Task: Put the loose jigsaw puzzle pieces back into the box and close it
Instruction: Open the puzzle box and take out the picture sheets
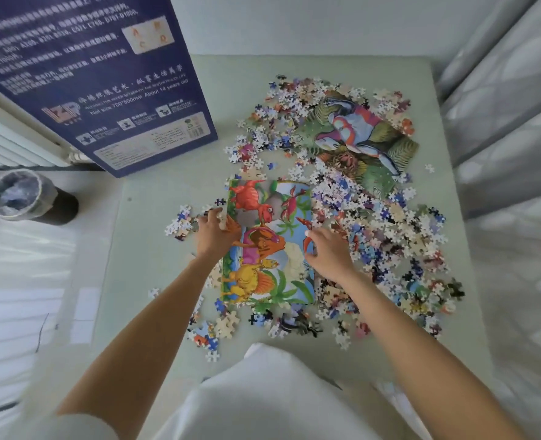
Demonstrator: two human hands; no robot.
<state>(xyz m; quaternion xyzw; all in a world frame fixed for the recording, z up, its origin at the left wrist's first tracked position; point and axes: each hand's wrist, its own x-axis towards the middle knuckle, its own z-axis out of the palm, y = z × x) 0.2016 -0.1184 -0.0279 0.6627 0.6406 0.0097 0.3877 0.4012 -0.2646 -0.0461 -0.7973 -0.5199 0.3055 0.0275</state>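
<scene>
A flat sheet printed with colourful dinosaurs (270, 242) lies in the middle of the pale green table (155, 223). My left hand (215, 231) grips its left edge, fingers curled over some pale pieces. My right hand (326, 252) rests on its right edge, fingers bent onto the sheet. Loose jigsaw pieces (389, 236) are heaped to the right, and several more lie below the sheet (218, 331). A second picture sheet with a blue dinosaur (355, 138) lies at the back right among pieces. A big dark blue puzzle box (88, 74) stands tilted at the back left.
A waste bin lined with a plastic bag (25, 195) stands on the floor to the left. A white radiator (12, 138) runs behind the box. Grey-white curtains (510, 122) hang along the table's right side. White clothing (272, 395) fills the bottom centre.
</scene>
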